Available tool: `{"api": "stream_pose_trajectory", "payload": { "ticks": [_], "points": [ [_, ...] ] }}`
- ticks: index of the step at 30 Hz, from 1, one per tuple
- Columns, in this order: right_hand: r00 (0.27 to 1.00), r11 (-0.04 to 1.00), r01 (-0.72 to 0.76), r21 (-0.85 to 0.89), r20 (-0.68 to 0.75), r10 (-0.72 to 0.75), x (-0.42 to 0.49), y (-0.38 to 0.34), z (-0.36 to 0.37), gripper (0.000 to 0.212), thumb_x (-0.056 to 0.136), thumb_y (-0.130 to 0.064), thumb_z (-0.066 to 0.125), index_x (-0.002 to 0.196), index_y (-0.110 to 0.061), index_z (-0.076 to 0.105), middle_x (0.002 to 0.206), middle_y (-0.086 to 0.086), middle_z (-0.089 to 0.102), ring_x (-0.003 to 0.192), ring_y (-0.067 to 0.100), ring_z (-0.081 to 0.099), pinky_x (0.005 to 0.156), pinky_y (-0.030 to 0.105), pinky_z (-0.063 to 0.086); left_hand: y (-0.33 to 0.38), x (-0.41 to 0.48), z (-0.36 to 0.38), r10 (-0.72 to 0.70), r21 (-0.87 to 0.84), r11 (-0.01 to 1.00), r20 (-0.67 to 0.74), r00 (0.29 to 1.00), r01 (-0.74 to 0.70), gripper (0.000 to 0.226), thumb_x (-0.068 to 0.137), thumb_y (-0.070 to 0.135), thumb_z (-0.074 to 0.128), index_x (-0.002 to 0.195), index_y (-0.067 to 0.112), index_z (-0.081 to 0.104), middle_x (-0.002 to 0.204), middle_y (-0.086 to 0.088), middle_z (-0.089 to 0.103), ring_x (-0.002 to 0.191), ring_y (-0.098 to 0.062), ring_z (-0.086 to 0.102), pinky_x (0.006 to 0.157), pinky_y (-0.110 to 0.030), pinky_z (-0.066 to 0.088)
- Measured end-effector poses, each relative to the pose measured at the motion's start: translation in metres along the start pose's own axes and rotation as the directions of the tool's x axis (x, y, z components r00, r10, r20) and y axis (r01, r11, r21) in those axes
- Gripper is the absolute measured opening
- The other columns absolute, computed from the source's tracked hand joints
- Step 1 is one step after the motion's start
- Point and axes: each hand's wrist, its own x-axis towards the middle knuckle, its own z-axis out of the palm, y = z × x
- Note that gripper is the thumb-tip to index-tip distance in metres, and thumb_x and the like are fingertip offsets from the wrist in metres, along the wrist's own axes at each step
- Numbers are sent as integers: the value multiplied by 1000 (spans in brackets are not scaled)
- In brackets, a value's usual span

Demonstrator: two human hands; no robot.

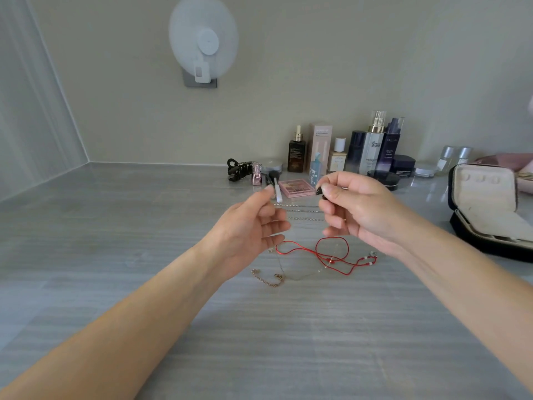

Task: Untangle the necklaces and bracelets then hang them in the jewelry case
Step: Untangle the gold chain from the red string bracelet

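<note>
While the silver chain (302,211) ran in several strands between both raised hands, the sound course seemed to be to slacken the pull, so that any knot loosened rather than tightened. The left hand (253,229), palm inward, appeared to pinch one end between thumb and forefinger. The right hand (354,209) pinched a dark pendant (318,192). At 6 o'clock below the hands the red cord (326,255) and gold bracelet (266,280) lay on the table (144,226). The open jewelry case (484,197) stood at 3 o'clock.

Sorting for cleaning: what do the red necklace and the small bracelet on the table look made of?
Red necklace: thin matte cord, likely thread, with small pale beads. Small bracelet: fine metal links, shiny rose-gold tone; plated or solid, cannot tell.
</note>
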Motion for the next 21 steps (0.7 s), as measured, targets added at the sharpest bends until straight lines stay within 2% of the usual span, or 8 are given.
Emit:
{"api": "stream_pose_trajectory", "payload": {
  "ticks": [3,6,9,12,15,18,21],
  "points": [
    [997,990,73,-123,31,-70,4,-3,-3,14,94,-8,46,85,-14,55,60,-2,66,50,10,58,57,25,54,0,1,-3,14,-21,1000,21,1000,-13,37,89,39,50,57,21,43,58,4,52,54,-12,53,67,-29,45],
    [991,939,127,-321,82,-106,11,-9,-5,12,92,-7,50,90,-14,60,69,-5,72,63,8,67,68,23,55,-5,2,-2,14,38,999,39,999,-15,25,88,30,54,67,18,49,60,2,53,52,-12,52,64,-29,47],
    [982,858,189,-477,79,-172,16,-23,-1,12,89,-7,54,85,-14,63,70,-7,71,62,4,66,63,18,53,-11,3,1,16,64,998,44,999,-19,17,88,20,56,73,14,54,67,-1,59,51,-12,53,60,-29,48],
    [972,853,226,-470,53,-229,21,-41,3,11,90,-4,53,87,-9,63,71,1,67,53,4,62,53,13,50,-11,2,5,39,51,998,71,997,-43,16,89,17,55,73,13,56,82,-4,68,51,-11,52,55,-27,47],
    [971,858,227,-461,41,-235,27,-56,6,13,91,-4,52,84,-9,61,66,1,66,52,4,63,58,20,54,-6,-2,8,44,50,997,136,990,-52,23,90,18,52,67,16,52,93,-6,72,46,-10,47,46,-22,37],
    [969,867,222,-446,1,-248,30,-67,6,17,91,-5,51,80,-13,60,66,0,65,57,6,66,66,23,56,0,-6,7,53,63,996,190,980,-66,24,88,23,52,65,16,51,76,-3,69,44,-9,37,44,-20,27],
    [964,889,213,-406,-63,-260,31,-74,1,19,92,-5,50,78,-14,58,68,1,63,59,7,66,70,25,56,5,-6,4,94,54,993,205,974,-107,24,82,29,53,61,18,54,63,1,62,43,-8,35,43,-19,26]
  ]
}}
